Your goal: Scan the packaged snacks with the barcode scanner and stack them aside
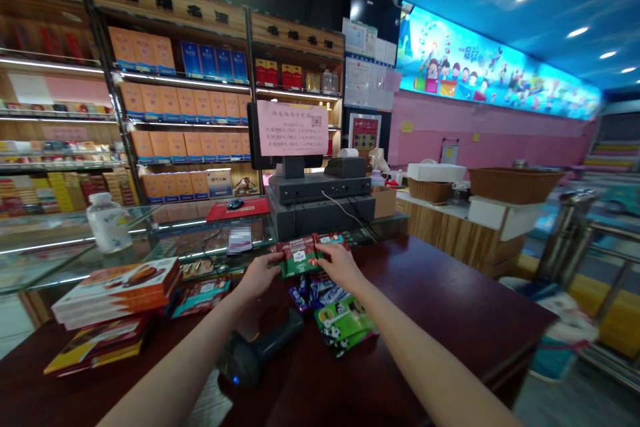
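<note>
Both my hands hold a flat green and red snack packet [306,255] over the dark wooden counter [450,307]. My left hand [260,275] pinches its left edge, fingers closed. My right hand [341,264] grips its right end, fingers curled over it. Below the packet lie small blue packets [315,293] and green packets with a panda print [346,323]. A black handheld scanner [260,350] lies on the counter under my left forearm.
A stack of orange boxes [117,290] and flat packets [200,295] lies on the left. A cash register with a monitor [300,173] stands behind. A plastic jar [107,221] sits on the glass case. Shelves of boxes fill the back wall; baskets [515,183] stand right.
</note>
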{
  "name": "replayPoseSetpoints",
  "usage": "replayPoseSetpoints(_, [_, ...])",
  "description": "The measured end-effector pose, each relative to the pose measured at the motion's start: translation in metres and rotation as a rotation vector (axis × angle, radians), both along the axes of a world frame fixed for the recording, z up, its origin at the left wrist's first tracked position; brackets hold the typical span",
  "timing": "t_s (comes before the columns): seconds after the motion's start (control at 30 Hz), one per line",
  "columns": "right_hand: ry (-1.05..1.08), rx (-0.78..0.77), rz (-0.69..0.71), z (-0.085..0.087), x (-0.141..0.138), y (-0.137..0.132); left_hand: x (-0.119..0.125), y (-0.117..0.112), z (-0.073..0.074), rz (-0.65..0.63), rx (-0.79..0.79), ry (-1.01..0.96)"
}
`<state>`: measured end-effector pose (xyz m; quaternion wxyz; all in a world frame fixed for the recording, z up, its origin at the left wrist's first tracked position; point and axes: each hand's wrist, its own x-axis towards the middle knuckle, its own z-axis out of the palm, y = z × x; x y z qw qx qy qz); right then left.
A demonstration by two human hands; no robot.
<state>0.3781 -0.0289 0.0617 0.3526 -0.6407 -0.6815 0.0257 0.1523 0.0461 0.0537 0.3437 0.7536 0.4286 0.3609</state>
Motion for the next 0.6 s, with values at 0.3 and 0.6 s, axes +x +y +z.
replayPoseSetpoints(0.3, [0.134, -0.003, 0.213, -0.013, -0.056, 0.007, -0.076, -0.018, 0.001, 0.079, 0.021, 0.042])
replayPoseSetpoints(0.6, [0.263, 0.071, 0.325, -0.039, -0.093, 0.012, -0.131, -0.026, -0.026, 0.084, 0.132, -0.041])
